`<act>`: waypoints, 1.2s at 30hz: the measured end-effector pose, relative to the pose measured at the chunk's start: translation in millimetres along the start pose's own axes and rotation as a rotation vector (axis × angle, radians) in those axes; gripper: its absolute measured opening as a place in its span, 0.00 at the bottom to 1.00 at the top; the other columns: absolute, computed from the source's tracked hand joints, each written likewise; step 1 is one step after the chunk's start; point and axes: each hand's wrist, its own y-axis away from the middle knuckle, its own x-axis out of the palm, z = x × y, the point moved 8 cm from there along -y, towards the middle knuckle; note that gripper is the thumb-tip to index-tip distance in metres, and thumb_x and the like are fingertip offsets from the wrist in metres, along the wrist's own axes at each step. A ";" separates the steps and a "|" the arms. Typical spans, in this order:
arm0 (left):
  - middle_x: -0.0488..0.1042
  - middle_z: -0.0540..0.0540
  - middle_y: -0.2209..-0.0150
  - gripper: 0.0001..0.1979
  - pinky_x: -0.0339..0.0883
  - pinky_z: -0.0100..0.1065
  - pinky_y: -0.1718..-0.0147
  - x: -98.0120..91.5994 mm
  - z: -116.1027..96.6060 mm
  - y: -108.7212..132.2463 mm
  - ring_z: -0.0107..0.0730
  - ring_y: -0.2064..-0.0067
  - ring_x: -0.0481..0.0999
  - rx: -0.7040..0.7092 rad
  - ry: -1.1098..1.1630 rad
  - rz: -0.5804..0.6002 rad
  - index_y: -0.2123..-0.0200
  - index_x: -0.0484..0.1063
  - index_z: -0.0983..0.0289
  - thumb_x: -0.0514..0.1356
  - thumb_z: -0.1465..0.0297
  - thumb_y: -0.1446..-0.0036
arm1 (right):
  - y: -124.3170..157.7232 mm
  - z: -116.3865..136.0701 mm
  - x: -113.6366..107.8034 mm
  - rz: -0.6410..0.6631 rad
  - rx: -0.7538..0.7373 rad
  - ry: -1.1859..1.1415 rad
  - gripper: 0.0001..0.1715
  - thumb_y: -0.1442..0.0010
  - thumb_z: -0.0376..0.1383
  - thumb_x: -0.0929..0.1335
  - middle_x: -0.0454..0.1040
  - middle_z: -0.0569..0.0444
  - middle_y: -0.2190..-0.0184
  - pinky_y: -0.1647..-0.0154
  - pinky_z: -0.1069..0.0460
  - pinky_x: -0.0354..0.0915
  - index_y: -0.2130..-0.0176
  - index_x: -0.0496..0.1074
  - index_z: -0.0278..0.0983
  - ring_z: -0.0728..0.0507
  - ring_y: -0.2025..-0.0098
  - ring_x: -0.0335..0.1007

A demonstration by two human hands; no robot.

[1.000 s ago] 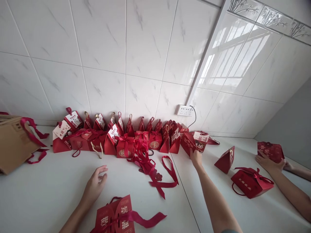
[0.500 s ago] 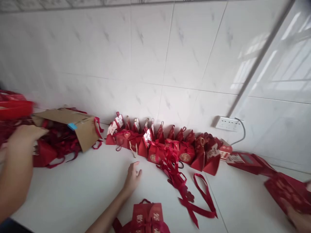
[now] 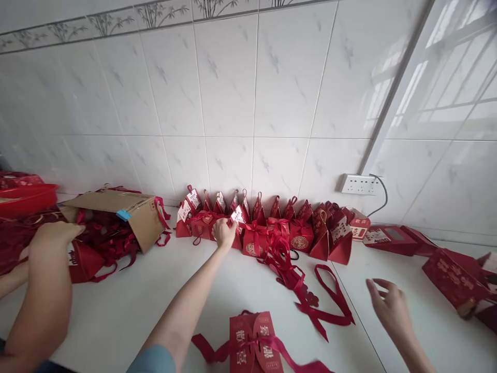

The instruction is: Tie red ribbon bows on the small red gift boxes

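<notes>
My left hand (image 3: 225,233) reaches to a row of small red gift boxes by the wall. Its fingers are closed at the top of a triangular red box with a white label (image 3: 236,215). My right hand (image 3: 391,303) hovers over the right part of the table, fingers curved and apart, holding nothing. Directly before me lies a red gift box with gold characters (image 3: 254,342), a dark red ribbon (image 3: 285,352) tied across it. Loose red ribbons (image 3: 289,280) are heaped between the row and this box.
Another person's hand (image 3: 52,235) is at the left, by a cardboard box (image 3: 145,223) full of red ribbons. A red basin (image 3: 29,199) stands behind. Flattened red boxes (image 3: 454,274) lie at the right. A power strip (image 3: 359,184) with a cable is on the tiled wall.
My left hand has moved forward from the bare tabletop to the row and closed on a box. My right hand has moved left, away from the red boxes at the right. The view has shifted.
</notes>
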 end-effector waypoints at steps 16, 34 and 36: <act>0.75 0.55 0.65 0.10 0.69 0.31 0.65 -77.6 -124.2 127.0 0.31 0.64 0.74 0.574 0.478 0.520 0.63 0.66 0.62 0.51 0.63 0.40 | 109.5 199.5 78.0 0.799 -0.599 -0.473 0.44 0.50 0.50 0.72 0.64 0.41 0.45 0.45 0.39 0.64 0.42 0.55 0.37 0.34 0.42 0.61; 0.60 0.64 0.41 0.29 0.61 0.43 0.42 -6.6 -28.2 66.5 0.43 0.39 0.62 0.014 0.210 0.349 0.45 0.56 0.66 0.58 0.69 0.50 | 111.2 146.1 36.5 0.832 0.658 -1.546 0.24 0.41 0.53 0.65 0.76 0.51 0.60 0.60 0.54 0.72 0.57 0.70 0.37 0.47 0.58 0.73; 0.56 0.69 0.40 0.33 0.50 0.53 0.38 -3.2 2.9 53.7 0.52 0.35 0.54 -0.060 0.118 0.277 0.44 0.54 0.69 0.60 0.72 0.53 | 113.6 147.5 28.7 0.855 0.695 -1.604 0.21 0.39 0.51 0.64 0.76 0.53 0.60 0.61 0.57 0.72 0.57 0.70 0.37 0.49 0.58 0.73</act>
